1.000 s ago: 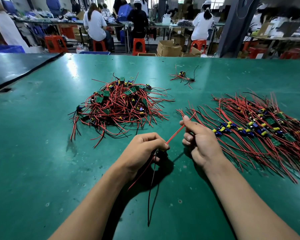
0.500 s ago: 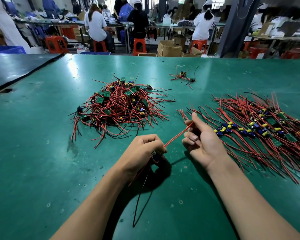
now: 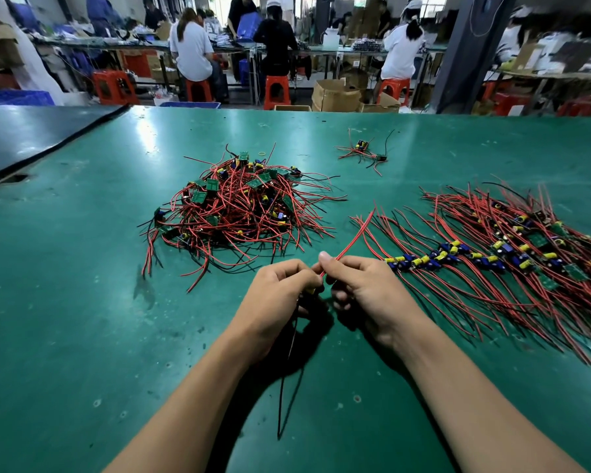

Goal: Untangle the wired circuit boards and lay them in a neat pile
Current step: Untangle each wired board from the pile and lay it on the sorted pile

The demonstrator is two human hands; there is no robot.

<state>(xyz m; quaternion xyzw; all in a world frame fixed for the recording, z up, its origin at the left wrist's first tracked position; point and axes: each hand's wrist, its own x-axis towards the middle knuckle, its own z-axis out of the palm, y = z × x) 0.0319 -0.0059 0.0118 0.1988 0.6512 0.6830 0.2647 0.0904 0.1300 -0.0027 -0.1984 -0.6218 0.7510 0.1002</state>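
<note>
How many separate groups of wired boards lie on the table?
3: tangled heap left of centre, neat pile at right, small stray cluster farther back. Another board, mostly hidden, sits in the left hand.

Red wires (image 3: pixel 239 213), green boards (image 3: pixel 198 197), teal-green table (image 3: pixel 65 302).

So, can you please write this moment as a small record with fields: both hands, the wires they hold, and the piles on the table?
left hand: grips one wired board, mostly hidden by its fingers
right hand: pinches the red wire, which slants up and to the right
black wire: hangs below the left hand, toward the camera
tangled heap: beyond the hands, left of centre
neat pile: right side, wires side by side
stray bundle: far, apart from both
table: green
</note>
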